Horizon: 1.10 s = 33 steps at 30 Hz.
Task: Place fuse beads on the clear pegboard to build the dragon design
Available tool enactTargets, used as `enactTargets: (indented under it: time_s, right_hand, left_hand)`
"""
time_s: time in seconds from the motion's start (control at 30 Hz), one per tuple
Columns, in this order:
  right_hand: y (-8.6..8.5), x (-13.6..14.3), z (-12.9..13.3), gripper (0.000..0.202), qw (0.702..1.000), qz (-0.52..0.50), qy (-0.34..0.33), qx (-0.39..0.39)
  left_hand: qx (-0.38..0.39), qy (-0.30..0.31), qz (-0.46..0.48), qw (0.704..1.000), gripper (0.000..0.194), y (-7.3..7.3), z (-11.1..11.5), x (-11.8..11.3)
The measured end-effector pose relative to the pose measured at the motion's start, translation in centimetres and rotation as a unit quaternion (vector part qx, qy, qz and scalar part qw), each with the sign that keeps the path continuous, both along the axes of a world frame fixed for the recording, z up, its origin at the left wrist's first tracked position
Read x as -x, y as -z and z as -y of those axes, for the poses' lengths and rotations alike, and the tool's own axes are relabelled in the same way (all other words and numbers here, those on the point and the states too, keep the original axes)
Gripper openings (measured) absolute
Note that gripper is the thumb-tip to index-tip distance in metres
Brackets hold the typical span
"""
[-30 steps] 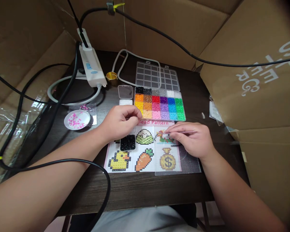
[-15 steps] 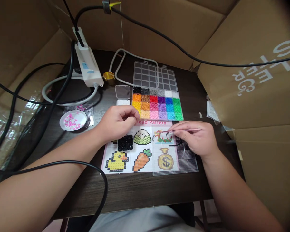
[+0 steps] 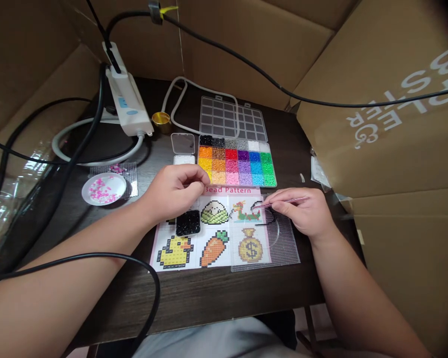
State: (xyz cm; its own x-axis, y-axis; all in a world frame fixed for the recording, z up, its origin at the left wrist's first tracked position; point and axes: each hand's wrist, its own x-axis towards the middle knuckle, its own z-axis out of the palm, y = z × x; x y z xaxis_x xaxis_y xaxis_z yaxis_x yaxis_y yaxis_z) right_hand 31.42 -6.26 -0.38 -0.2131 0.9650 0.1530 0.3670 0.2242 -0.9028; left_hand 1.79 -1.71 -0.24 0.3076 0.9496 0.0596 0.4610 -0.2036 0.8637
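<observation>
My right hand (image 3: 304,209) is closed on thin tweezers (image 3: 280,202), their tips over the dragon picture (image 3: 246,214) on the pattern sheet (image 3: 212,271). A clear pegboard (image 3: 287,248) covers the sheet's right part. Dark curved strands lie near the tweezer tips. My left hand (image 3: 181,191) is closed, thumb and forefinger together, beside the bead case; what they pinch, if anything, is too small to make out. Just below it sits a small box of black beads (image 3: 187,223). The open case of coloured beads (image 3: 243,168) stands behind the sheet.
At the left, a white dish (image 3: 103,189) of pink and white beads overlaps another pegboard (image 3: 132,179). Behind are a power strip (image 3: 129,104) and a gold cup (image 3: 161,122). Black cables (image 3: 97,256) cross over my left forearm. Cardboard walls (image 3: 406,149) surround the table.
The whole view has shifted slightly, so things sit further left. My right hand's tweezers have tilted a little, their tips still over the dragon picture. My left hand keeps its pose.
</observation>
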Motion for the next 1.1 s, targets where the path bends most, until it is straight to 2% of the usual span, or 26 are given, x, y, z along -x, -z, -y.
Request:
enactTargets:
  time_s: [0.87,1.1]
  right_hand:
    - [-0.2,0.0,0.1,0.008,1.0,-0.001,0.0,-0.021]
    - [-0.5,2.0,0.2,0.013,0.998,-0.029,0.025,-0.055]
  left_hand:
    - [-0.004,0.002,0.005,1.0,0.013,0.0,-0.1,0.0]
    - [-0.007,0.003,0.003,1.0,0.015,0.4,-0.1,0.1]
